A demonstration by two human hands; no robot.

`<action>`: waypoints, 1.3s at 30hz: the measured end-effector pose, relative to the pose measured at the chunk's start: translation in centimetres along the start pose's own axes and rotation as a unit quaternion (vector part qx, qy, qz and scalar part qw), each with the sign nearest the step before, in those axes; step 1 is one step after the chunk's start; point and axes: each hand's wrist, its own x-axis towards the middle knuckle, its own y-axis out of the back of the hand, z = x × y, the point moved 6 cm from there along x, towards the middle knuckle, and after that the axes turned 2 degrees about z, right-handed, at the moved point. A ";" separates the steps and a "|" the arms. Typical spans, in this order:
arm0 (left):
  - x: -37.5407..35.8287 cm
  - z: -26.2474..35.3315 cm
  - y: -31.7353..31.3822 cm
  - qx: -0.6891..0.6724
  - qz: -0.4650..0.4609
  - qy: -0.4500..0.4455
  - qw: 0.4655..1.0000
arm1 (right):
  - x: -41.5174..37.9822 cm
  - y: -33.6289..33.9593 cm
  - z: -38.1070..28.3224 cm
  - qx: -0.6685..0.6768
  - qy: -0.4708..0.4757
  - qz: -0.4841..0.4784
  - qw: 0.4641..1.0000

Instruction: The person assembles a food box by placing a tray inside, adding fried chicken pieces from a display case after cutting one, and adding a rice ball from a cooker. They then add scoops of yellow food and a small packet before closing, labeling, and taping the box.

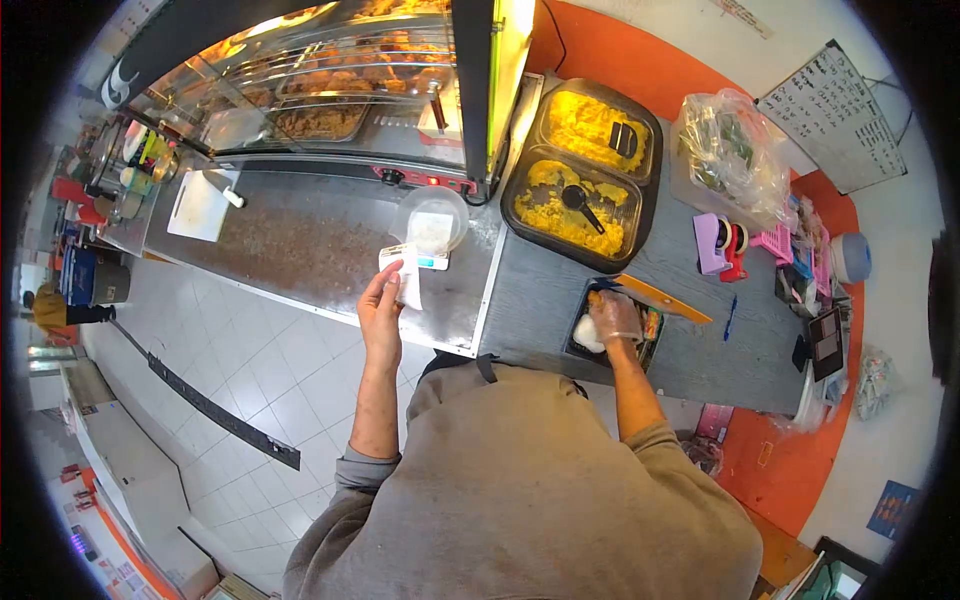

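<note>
My left hand (381,310) is raised over the front edge of the metal counter, its fingers pinched on a white paper slip (409,278). Just beyond it, a round clear tub (432,222) stands on a small white device. On the grey table, my right hand (613,318), in a clear plastic glove, reaches down into a black tray (577,350). The fingers are bent, and what they touch is hidden. White rice (588,334) lies left of the hand, and a small colourful packet (652,323) lies right of it. An orange strip (665,299) slants behind the tray.
A black two-part pan (600,170) of yellow food stands behind the tray. A glass food warmer (330,80) backs the metal counter, with a white cutting board (203,205) at left. Tape dispensers (712,243), a blue pen (731,316) and a plastic-bagged bin (730,160) are at right.
</note>
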 end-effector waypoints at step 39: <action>1.3 -1.2 -0.2 0.011 -0.037 0.061 0.997 | 0.2 0.5 0.1 0.034 0.035 -0.043 0.998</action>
